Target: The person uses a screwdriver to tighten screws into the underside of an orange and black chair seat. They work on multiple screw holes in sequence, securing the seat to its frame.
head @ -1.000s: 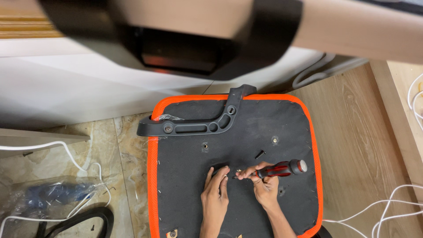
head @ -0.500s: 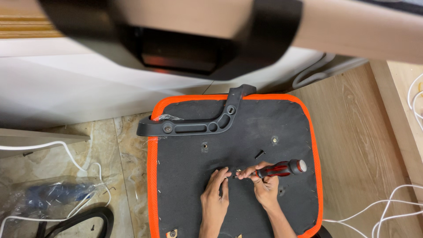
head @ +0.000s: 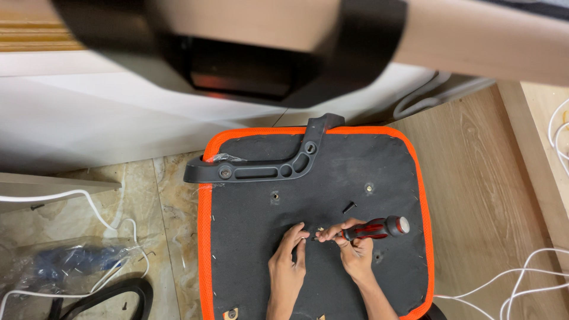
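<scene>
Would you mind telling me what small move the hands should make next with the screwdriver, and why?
Probably a turn of the screwdriver. The right hand grips its red-and-black handle with the tip aimed at a small spot on the black seat underside, where the left hand fingertips pinch something too small to identify.

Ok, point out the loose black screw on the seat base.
The small loose black screw lies on the black seat underside, just above the red-and-black screwdriver, right of centre.
</scene>
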